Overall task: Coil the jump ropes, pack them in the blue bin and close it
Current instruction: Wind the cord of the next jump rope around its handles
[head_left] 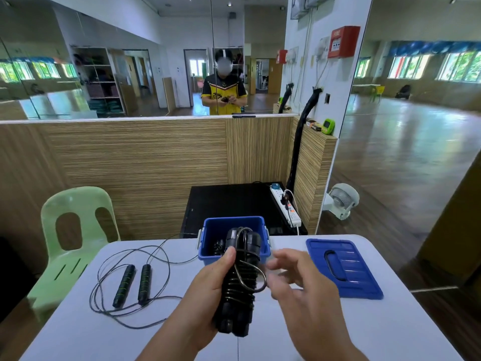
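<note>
— Two handles bundled side by side in the left hand (208,285), cord wound round them: the wrapped jump rope (238,280). Clamped firmly, thumb up along the near side, fingers hidden behind. Held upright above the table (364,334), just short of the bin.

— And the right hand (299,280)?

— Empty, fingers spread and blurred, close beside the last loose loop of cord at the bundle's waist. Touching it or not, cannot tell.

— Handling?

— Probably light. Foam-like grips, soft enough to squeeze without slipping. Thin cord looks springy and slick, likely to unwind if let go, so best pinched across the wraps, not by a handle end.

— Further out?

— Second jump rope (131,285) lying uncoiled on the table to the left, two handles parallel and near each other, cord sprawled in wide loops, one strand trailing off the far edge. Best picked up by both handles together. Beyond the bundle, blue bin (208,254) open at the table's far edge, something dark already inside, probably another coiled rope. Blue lid (346,269) flat on the table to the right, well apart from the bin, handle side up.
</note>
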{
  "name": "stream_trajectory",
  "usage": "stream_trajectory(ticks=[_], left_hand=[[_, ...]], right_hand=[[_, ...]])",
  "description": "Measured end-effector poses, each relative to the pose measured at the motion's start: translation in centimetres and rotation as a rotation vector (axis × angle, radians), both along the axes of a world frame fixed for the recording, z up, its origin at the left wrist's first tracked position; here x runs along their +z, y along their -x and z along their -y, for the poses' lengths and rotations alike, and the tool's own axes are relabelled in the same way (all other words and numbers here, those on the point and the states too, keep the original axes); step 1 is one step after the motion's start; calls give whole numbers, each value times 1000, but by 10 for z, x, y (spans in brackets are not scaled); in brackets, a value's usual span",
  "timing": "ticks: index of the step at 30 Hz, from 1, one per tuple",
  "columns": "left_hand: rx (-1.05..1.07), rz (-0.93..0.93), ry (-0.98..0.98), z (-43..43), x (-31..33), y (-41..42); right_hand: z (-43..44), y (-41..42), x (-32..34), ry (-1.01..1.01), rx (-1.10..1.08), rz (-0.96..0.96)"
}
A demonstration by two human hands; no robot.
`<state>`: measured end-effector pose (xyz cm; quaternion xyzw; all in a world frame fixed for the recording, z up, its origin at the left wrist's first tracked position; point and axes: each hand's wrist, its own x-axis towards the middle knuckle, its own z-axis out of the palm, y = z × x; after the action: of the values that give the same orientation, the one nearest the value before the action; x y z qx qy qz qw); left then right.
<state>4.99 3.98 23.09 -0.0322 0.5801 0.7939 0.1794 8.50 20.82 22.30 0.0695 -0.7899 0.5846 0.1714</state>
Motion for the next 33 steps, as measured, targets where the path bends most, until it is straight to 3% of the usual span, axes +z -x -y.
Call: stream_trajectory(ticks=[5,14,24,33], left_hand=[[7,28,-46,-7,-5,-4],[84,126,-109,-21,-18,3],[301,114,85,-51,-35,10],[258,67,212,-57,-46,25]], right_hand=[[4,11,6,245,70,344],[2,15,-5,393,114,500],[-23,30,-21,345,258,489],[-43,57,-39,371,259,518]])
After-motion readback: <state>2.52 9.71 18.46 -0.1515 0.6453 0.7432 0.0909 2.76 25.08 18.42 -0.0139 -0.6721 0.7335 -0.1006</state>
